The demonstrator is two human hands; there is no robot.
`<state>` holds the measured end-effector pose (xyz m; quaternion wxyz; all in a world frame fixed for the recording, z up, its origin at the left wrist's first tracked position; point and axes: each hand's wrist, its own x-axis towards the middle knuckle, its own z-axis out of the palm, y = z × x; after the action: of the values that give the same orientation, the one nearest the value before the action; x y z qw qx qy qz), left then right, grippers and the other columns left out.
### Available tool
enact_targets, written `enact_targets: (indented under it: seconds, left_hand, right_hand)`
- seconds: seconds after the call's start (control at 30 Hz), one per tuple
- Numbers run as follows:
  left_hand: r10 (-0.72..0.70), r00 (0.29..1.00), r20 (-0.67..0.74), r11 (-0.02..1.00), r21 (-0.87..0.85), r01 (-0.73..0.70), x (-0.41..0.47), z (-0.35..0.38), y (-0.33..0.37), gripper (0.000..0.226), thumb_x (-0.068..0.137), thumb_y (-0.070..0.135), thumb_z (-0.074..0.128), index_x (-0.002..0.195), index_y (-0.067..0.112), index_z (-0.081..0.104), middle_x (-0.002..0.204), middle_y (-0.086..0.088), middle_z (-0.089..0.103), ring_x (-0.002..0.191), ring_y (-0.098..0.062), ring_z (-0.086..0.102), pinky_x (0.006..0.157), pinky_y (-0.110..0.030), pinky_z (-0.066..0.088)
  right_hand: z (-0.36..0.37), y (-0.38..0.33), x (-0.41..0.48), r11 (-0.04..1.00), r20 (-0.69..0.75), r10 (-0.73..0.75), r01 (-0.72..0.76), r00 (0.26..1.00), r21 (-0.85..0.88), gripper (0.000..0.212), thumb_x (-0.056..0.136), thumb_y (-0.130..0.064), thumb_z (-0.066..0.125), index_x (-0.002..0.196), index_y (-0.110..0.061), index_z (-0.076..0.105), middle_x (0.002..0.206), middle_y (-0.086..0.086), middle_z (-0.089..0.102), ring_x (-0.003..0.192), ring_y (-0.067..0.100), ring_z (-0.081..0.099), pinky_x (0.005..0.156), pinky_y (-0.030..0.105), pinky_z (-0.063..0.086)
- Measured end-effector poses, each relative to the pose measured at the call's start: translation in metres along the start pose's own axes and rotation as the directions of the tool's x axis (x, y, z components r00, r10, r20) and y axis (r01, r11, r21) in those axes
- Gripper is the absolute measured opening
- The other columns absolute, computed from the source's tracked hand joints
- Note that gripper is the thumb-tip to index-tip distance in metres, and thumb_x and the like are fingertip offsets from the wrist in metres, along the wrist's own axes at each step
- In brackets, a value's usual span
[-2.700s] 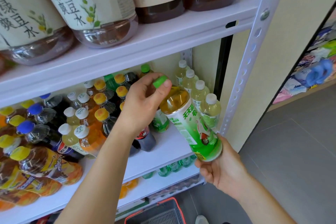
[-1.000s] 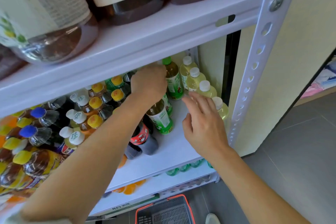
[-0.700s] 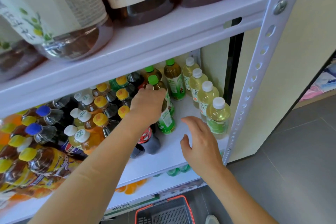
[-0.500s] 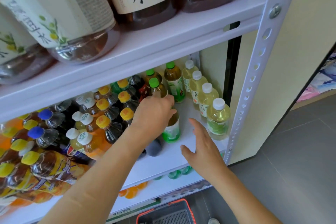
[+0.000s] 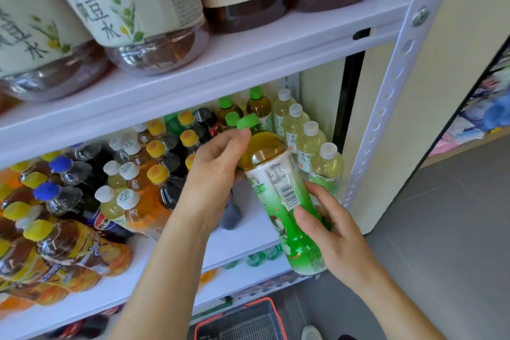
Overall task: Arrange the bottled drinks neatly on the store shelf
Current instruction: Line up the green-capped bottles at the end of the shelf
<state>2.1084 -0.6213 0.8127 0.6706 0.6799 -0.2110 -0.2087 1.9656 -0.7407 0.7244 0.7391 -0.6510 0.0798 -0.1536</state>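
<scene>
— What changed?
— The green-label plastic tea bottle (image 5: 278, 193) was standing on the white metal shelf (image 5: 249, 232). Now it's off, tipped in front. My left hand (image 5: 218, 163) curls round its neck and my right hand (image 5: 331, 226) wraps its bottom.
— Next?
— Probably back in line.

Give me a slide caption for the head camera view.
Left hand at the neck and right hand round the body hold a tilted green-capped drink bottle before the shelf.
</scene>
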Motion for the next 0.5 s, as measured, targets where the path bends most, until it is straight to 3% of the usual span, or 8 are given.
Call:
enact_targets:
  seconds: [0.07, 0.17, 0.23, 0.33, 0.43, 0.5]
  left_hand:
    - [-0.063, 0.997, 0.054, 0.985, -0.157, 0.071, -0.006, 0.003, -0.008, 0.046, 0.083, 0.053, 0.062, 0.113, 0.020, 0.072, 0.117, -0.009, 0.071, 0.115, -0.029, 0.064, 0.108, -0.056, 0.041]
    - [-0.062, 0.985, 0.163, 0.942, -0.318, 0.112, -0.011, 0.007, -0.021, 0.062, 0.085, 0.050, 0.066, 0.137, 0.018, 0.055, 0.135, -0.014, 0.060, 0.128, -0.040, 0.052, 0.108, -0.065, 0.036]
    - [-0.010, 0.964, 0.266, 0.924, -0.367, 0.111, -0.014, 0.009, -0.027, 0.072, 0.085, 0.045, 0.070, 0.147, 0.022, 0.042, 0.141, -0.013, 0.055, 0.126, -0.039, 0.053, 0.102, -0.059, 0.044]
    - [-0.087, 0.950, 0.299, 0.874, -0.435, 0.217, -0.023, 0.017, -0.033, 0.089, 0.074, 0.051, 0.079, 0.147, 0.018, 0.041, 0.138, -0.017, 0.057, 0.120, -0.034, 0.059, 0.090, -0.044, 0.054]
    - [-0.180, 0.947, 0.268, 0.818, -0.494, 0.295, -0.030, 0.024, -0.039, 0.088, 0.064, 0.060, 0.082, 0.132, 0.009, 0.058, 0.128, -0.023, 0.062, 0.118, -0.034, 0.063, 0.091, -0.044, 0.055]
    - [-0.187, 0.971, 0.147, 0.830, -0.505, 0.236, -0.030, 0.026, -0.040, 0.082, 0.063, 0.055, 0.084, 0.124, 0.005, 0.062, 0.118, -0.026, 0.066, 0.104, -0.034, 0.068, 0.084, -0.043, 0.057]
  right_hand:
    - [0.002, -0.008, 0.000, 0.990, 0.022, 0.057, -0.059, 0.998, 0.128, 0.046, 0.081, -0.058, 0.068, 0.122, -0.038, 0.061, 0.103, 0.008, 0.074, 0.091, 0.021, 0.072, 0.075, 0.030, 0.058]
    - [0.005, -0.016, 0.000, 0.952, 0.038, 0.120, -0.126, 0.992, 0.281, 0.051, 0.077, -0.057, 0.072, 0.118, -0.027, 0.067, 0.103, 0.010, 0.074, 0.092, 0.025, 0.070, 0.081, 0.041, 0.057]
    - [0.007, -0.015, 0.000, 0.880, 0.075, 0.193, -0.206, 0.978, 0.428, 0.061, 0.076, -0.053, 0.075, 0.119, -0.011, 0.066, 0.103, 0.019, 0.069, 0.091, 0.034, 0.066, 0.085, 0.052, 0.052]
    - [0.012, -0.018, 0.000, 0.751, 0.233, 0.236, -0.329, 0.943, 0.572, 0.067, 0.081, -0.051, 0.073, 0.122, 0.001, 0.061, 0.098, 0.025, 0.065, 0.086, 0.037, 0.065, 0.077, 0.048, 0.054]
    - [0.011, -0.019, 0.000, 0.784, 0.252, 0.251, -0.349, 0.934, 0.513, 0.060, 0.085, -0.052, 0.067, 0.122, -0.005, 0.064, 0.109, 0.020, 0.069, 0.097, 0.033, 0.067, 0.085, 0.048, 0.054]
    - [0.009, -0.019, 0.002, 0.888, 0.125, 0.333, -0.355, 0.935, 0.291, 0.056, 0.082, -0.060, 0.063, 0.118, -0.019, 0.070, 0.119, 0.009, 0.070, 0.112, 0.023, 0.066, 0.099, 0.047, 0.049]
